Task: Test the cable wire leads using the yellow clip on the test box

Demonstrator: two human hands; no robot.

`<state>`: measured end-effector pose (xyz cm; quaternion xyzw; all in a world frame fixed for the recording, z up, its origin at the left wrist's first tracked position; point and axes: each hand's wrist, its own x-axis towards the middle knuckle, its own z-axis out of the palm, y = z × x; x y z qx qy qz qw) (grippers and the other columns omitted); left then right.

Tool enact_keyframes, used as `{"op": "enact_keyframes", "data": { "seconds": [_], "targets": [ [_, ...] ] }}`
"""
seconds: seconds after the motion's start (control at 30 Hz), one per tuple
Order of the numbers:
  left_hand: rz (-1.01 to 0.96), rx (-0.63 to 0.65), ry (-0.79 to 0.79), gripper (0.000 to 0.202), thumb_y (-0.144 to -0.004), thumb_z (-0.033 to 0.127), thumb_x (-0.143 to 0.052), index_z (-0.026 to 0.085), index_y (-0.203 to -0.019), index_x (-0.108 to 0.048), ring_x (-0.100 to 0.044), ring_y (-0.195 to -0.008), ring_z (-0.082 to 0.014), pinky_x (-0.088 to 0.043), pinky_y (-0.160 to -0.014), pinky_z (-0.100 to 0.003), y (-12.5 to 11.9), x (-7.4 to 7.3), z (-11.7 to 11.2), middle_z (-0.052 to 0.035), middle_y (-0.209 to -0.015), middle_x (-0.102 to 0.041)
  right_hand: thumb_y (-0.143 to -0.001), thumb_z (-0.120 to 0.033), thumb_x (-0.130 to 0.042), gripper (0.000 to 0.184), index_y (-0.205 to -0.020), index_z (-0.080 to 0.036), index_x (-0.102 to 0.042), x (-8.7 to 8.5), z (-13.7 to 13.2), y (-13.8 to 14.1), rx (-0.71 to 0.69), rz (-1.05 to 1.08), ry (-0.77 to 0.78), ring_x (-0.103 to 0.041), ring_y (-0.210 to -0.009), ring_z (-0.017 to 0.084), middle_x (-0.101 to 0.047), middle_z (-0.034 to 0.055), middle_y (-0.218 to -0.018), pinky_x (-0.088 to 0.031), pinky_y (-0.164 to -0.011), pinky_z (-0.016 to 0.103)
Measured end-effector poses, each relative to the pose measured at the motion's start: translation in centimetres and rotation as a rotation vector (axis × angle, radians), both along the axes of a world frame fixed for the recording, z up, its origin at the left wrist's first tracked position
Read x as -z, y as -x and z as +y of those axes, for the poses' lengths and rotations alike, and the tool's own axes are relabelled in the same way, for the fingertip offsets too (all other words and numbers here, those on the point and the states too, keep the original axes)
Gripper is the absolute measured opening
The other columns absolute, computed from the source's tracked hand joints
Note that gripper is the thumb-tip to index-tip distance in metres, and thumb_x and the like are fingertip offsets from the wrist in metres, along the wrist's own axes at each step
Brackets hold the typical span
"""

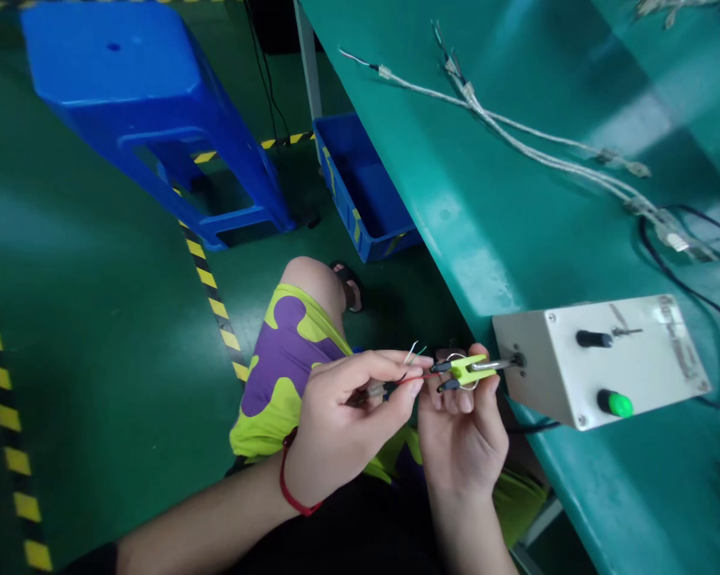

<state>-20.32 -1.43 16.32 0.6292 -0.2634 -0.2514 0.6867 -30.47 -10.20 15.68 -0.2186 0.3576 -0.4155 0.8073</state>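
Green bench [468, 239], pale box [653, 351] near its edge | blue bin [346, 196] and blue stool [114, 68] on the floor [96, 319] beyond | left hand [348, 411] closed, pinching a cable [373, 390] with a red wire [417, 377]; right hand [461, 451] gripping a yellow-green clip [463, 368] beside the box | cable partly hidden by left hand; wire's contact with clip unclear from here

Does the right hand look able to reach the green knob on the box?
Probably yes: nothing covers the green knob, and the box sits beside the right hand. It seems to pinch the yellow-green clip, though, so would likely need to let go first.
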Motion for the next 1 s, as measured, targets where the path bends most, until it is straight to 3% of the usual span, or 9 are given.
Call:
{"op": "enact_keyframes", "data": {
  "seconds": [0.27,0.57,0.7,0.77,0.83,0.93,1.0],
  "targets": [
    [-0.01,-0.006,0.014,0.016,-0.087,0.006,-0.075,0.022,-0.092,-0.075,-0.082,-0.096,-0.0211,-0.068,-0.088,-0.027,0.0,-0.2,-0.1,-0.002,-0.105,-0.084,-0.089,-0.034,-0.085,0.033,-0.117,-0.02,-0.076,0.1,-0.1,0.0,-0.008,0.022,0.012,-0.033,-0.056,0.008,-0.04,-0.0092,-0.061,-0.047,-0.058,0.017],
    [0.002,-0.008,0.013,0.013,-0.086,0.007,-0.077,0.02,-0.089,-0.076,-0.082,-0.09,-0.0222,-0.068,-0.072,-0.025,0.1,-0.5,-0.1,-0.0056,-0.102,-0.084,-0.087,-0.043,-0.084,0.042,-0.122,-0.023,-0.074,-0.5,0.0,0.0,-0.02,0.123,0.022,-0.025,-0.057,0.011,-0.029,-0.0086,-0.065,-0.042,-0.055,0.018],
    [0.002,0.001,0.025,0.015,-0.086,0.005,-0.076,0.02,-0.091,-0.077,-0.081,-0.093,-0.0212,-0.067,-0.082,-0.027,0.2,-0.6,-0.1,-0.0056,-0.104,-0.084,-0.09,-0.046,-0.079,0.025,-0.104,-0.025,-0.076,-0.1,0.1,0.4,-0.048,0.172,0.066,-0.028,-0.056,0.011,-0.031,-0.0074,-0.066,-0.04,-0.053,0.021],
    [0.0,0.006,0.027,0.016,-0.086,0.005,-0.076,0.02,-0.092,-0.078,-0.081,-0.094,-0.0205,-0.066,-0.08,-0.027,0.2,-0.6,0.0,-0.0057,-0.104,-0.084,-0.093,-0.046,-0.075,0.021,-0.093,-0.025,-0.075,0.1,0.8,1.2,-0.083,0.23,0.158,-0.032,-0.055,0.011,-0.036,-0.0068,-0.063,-0.04,-0.054,0.023],
    [-0.006,0.014,0.018,0.016,-0.086,0.005,-0.076,0.019,-0.092,-0.078,-0.08,-0.09,-0.0192,-0.063,-0.07,-0.024,0.1,-0.6,0.1,-0.0059,-0.103,-0.083,-0.09,-0.042,-0.078,0.016,-0.091,-0.027,-0.076,-0.1,2.0,2.4,-0.074,0.454,0.379,-0.042,-0.056,0.013,-0.049,-0.0041,-0.063,-0.042,-0.056,0.029],
    [-0.016,0.017,0.01,0.013,-0.085,0.007,-0.077,0.019,-0.089,-0.079,-0.075,-0.073,-0.0148,-0.052,-0.053,-0.022,0.0,-0.6,0.1,-0.0059,-0.096,-0.081,-0.081,-0.036,-0.086,0.015,-0.094,-0.032,-0.08,-1.8,3.4,4.6,0.149,0.987,0.809,-0.063,-0.073,0.026,-0.072,0.005,-0.086,-0.05,-0.068,0.044],
    [-0.017,0.004,0.023,0.011,-0.085,0.008,-0.078,0.018,-0.088,-0.079,-0.071,-0.067,-0.0135,-0.049,-0.051,-0.023,0.0,-0.6,0.0,-0.006,-0.093,-0.08,-0.078,-0.036,-0.087,0.028,-0.106,-0.035,-0.081,-3.4,3.1,5.7,0.255,1.187,0.938,-0.067,-0.084,0.034,-0.074,0.0091,-0.097,-0.051,-0.077,0.053]
  ]
}}
